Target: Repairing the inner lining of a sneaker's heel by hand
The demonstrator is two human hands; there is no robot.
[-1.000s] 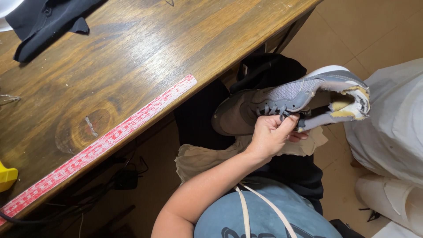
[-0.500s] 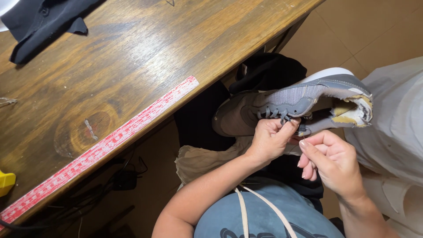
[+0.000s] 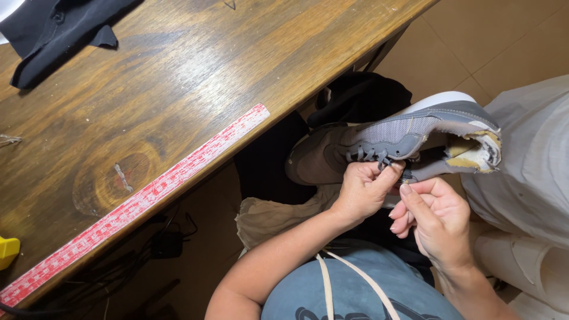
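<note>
A grey sneaker (image 3: 415, 133) with dark laces, a white sole and a torn, yellowish heel lining is held up over my lap, beside the table edge. My left hand (image 3: 363, 192) grips it from below at the lace area, fingers curled on the laces. My right hand (image 3: 435, 219) is close beside the left hand. Its thumb and forefinger are pinched together just under the laces, apparently on a dark lace end. The far side of the shoe is hidden.
A wooden table (image 3: 178, 77) fills the left, with a red measuring strip (image 3: 142, 198) along its edge, a black cloth (image 3: 53, 29) at the far corner and a yellow object (image 3: 7, 252). Black fabric (image 3: 361, 98) and cables (image 3: 160, 243) lie underneath. Pale grey cloth (image 3: 527, 172) lies to the right.
My right hand came into view from the lower right and rose to the shoe's laces, pinching there. The left hand and the shoe stayed nearly still.
</note>
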